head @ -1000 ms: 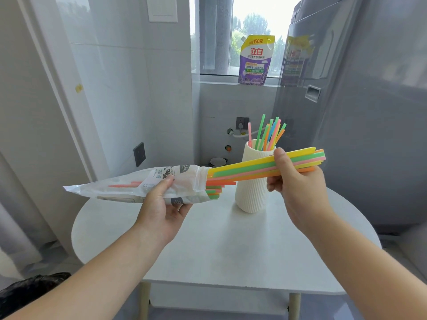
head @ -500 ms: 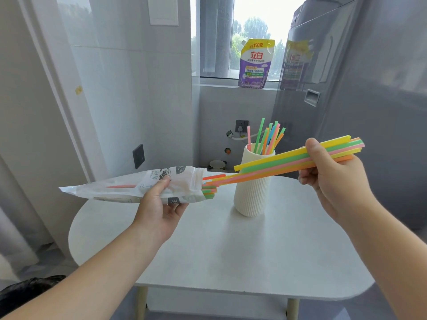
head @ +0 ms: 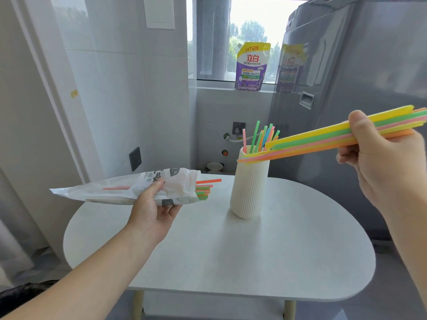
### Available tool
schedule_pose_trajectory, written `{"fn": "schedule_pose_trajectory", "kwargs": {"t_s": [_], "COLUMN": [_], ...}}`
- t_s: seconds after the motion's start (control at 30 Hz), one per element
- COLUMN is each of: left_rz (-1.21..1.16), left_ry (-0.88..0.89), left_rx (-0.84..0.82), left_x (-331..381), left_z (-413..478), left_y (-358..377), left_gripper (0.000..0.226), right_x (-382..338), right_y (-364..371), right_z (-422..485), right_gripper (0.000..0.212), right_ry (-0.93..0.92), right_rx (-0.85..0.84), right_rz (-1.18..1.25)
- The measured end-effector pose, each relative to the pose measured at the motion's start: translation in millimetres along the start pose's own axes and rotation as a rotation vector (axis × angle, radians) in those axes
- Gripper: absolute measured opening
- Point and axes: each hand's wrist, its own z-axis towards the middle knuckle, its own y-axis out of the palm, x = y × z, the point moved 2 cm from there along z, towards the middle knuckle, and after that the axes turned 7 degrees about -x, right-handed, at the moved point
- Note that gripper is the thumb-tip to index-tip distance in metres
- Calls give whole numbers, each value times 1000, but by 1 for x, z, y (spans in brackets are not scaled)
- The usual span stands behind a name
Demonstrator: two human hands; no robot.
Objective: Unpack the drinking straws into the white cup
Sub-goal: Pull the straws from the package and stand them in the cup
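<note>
Bundle (head: 328, 140) of yellow, green, pink and orange straws lies near level in the air, free ends crossing in front of the cup's rim, far ends pinched in the right hand (head: 379, 155); thumb on top, fingers curled beneath, so the lot is clamped flat as one sheaf rather than fanned. Held by one end, likely so the free ends can be tipped down into the cup (head: 250, 188). Cup stands upright on the table (head: 231, 257), ribbed, white, already holding a loose spray of straws (head: 263, 137) leaning on its rim. Whether the bundle touches the rim or passes just before it, cannot tell. Left hand (head: 152, 211) grips the bag (head: 129, 189) around its middle, thumb over, fingers under, mouth turned toward the cup; a few straw ends (head: 204, 189) poke from the opening, so more remains to draw. Bag is kept level and clear of the table, well apart from the bundle. Judgement: mid-task, one batch out and about to be stood in the cup. Behind, a purple pouch (head: 250, 66) on the sill, grey fridge (head: 346, 88) at right.
</note>
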Motion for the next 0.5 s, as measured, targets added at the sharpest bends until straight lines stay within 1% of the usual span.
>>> {"fn": "schedule_pose_trajectory", "kwargs": {"t_s": [0.1,0.23,0.33,0.5], "left_rz": [4,18,23,18], "left_ry": [-17,-36,-49,-49], "left_rx": [-7,-27,-45,-54], "left_x": [-6,-15,-18,-20], "left_z": [-2,-5,-6,-8], "left_y": [2,4,5,4], "left_gripper": [15,24,29,36], "right_x": [-8,-18,-20,-16], "right_y": [8,23,34,53], "right_z": [3,7,14,23], "right_gripper": [30,30,32,32], "right_ry": [-68,-142,-159,-156], "right_rx": [61,62,16,-126], "right_rz": [-78,-208,-324,-529]}}
